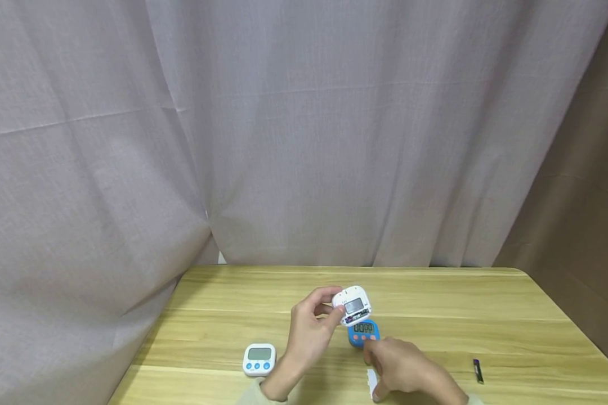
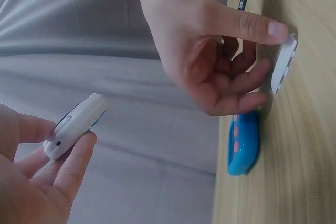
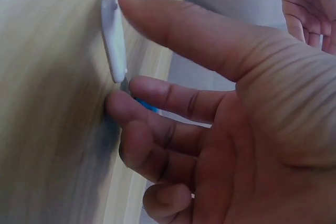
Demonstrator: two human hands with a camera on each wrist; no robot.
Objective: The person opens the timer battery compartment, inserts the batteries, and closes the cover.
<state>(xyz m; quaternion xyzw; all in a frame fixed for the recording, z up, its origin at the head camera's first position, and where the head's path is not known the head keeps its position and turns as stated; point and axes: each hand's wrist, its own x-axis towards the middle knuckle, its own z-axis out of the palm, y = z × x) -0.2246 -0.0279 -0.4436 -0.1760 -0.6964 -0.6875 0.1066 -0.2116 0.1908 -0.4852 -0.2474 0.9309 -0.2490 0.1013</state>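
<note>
My left hand (image 1: 309, 323) holds a white digital timer (image 1: 352, 305) up above the table, thumb on one face and fingers behind. Its back is turned toward the head camera, showing a grey panel and an uncovered battery slot with a dark battery (image 1: 357, 316) in it. Low over the table, my right hand (image 1: 400, 365) has its thumb at one end of a small white battery cover (image 2: 285, 64) and its fingertips at the other end, pinching it lengthwise. Just beyond those fingers lies a blue timer (image 1: 363, 333), partly overlapped by the white one in the head view.
Another white timer (image 1: 259, 360) with blue buttons lies on the wooden table (image 1: 253, 281), left of my left forearm. A loose battery (image 1: 478, 371) lies to the right of my right hand. Grey cloth (image 1: 304, 169) hangs behind the table's far edge.
</note>
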